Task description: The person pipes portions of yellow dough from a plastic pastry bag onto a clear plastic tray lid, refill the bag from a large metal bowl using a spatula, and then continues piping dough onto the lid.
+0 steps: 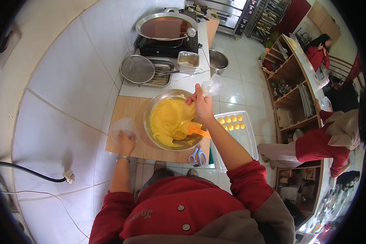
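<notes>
Head view: right hand (202,105) pinched shut on clear plastic bag (212,86) above metal bowl (154,106) of yellow batter (168,120). Orange spatula (197,130) blade partly buried. Left hand (126,142) curled on a translucent sheet (121,125), grip unclear. Scissors (197,156) on wooden board (128,112); tray (248,134) partly hidden by forearm.

Red jacket w/ grey panels, sleeves pushed up

Red top (179,207) w/ dark round buttons down front, stitched lettering on chest; grey-brown panels at shoulder/side. Red cuffs bunched abt elbows, forearms bare. Thin metal bracelet (123,157) on left wrist.
</notes>
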### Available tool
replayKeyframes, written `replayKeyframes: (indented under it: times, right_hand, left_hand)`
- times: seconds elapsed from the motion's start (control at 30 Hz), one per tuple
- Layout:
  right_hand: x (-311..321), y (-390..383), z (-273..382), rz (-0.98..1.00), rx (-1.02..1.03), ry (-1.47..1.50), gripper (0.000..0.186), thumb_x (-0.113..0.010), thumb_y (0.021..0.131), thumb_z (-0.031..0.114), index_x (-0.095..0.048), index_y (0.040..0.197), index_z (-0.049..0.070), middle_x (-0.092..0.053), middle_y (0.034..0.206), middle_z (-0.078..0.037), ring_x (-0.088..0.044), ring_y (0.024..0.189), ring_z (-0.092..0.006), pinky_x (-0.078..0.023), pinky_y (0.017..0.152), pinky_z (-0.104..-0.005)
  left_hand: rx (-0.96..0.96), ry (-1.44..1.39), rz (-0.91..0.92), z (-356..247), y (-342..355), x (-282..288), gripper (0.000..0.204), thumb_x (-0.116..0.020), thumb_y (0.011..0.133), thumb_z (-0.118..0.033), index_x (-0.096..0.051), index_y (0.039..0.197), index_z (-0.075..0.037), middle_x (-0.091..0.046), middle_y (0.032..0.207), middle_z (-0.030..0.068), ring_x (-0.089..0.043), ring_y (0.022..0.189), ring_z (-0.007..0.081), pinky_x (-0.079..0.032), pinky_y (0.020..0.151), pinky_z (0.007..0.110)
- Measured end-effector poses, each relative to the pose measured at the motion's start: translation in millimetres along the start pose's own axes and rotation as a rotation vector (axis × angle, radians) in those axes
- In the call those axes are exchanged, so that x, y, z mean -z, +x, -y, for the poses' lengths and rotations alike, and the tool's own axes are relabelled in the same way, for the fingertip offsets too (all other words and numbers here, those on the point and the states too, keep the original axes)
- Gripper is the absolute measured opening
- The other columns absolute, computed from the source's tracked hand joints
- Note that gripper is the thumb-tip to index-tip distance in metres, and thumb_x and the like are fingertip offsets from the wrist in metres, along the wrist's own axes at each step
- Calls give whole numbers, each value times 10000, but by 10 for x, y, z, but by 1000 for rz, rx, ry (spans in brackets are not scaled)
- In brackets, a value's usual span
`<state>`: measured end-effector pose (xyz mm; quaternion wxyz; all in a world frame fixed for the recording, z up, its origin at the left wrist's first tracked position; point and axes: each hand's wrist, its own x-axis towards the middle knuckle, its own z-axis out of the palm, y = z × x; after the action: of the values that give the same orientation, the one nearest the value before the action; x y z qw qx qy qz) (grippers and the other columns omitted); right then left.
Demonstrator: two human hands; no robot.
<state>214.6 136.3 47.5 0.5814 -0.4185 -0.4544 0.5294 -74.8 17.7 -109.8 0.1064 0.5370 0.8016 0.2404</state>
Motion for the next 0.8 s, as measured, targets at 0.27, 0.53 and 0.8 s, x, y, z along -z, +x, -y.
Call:
replayKeyframes:
  times: [0.27, 0.53, 0.8]
  right_hand:
    - [311, 231, -223, -131, -91, -102, 448, -465, 905, 349, -381, 564, 71, -478, 496, -85, -550, 535, -202, -470, 553, -327]
    - [412, 480, -351, -107, -268, -252, 426, -466, 893, 354, -453, 625, 24, -499, 523, -84, -549, 512, -181, -458, 507, -308]
    - [231, 299, -309, 288, -6, -702, 491, -460, 893, 378, -535, 611, -16, -528, 515, -63, -534, 485, -149, -420, 494, -277]
  left_hand:
    - [29, -436, -59, -160, -38, 219, 404, -659, 696, -191, -534, 999, 44, -584, 986, 209, -570, 921, 310, -442, 762, 376]
    - [-63, -590, -193, -435, -135, 571, 324, -675, 721, -133, -551, 989, -1, -583, 952, 73, -546, 873, 190, -440, 773, 304]
    - [-133, -708, 76, -1231, -191, 1246, 120, -640, 740, -119, -583, 809, -39, -559, 719, 20, -524, 666, 124, -432, 610, 256]
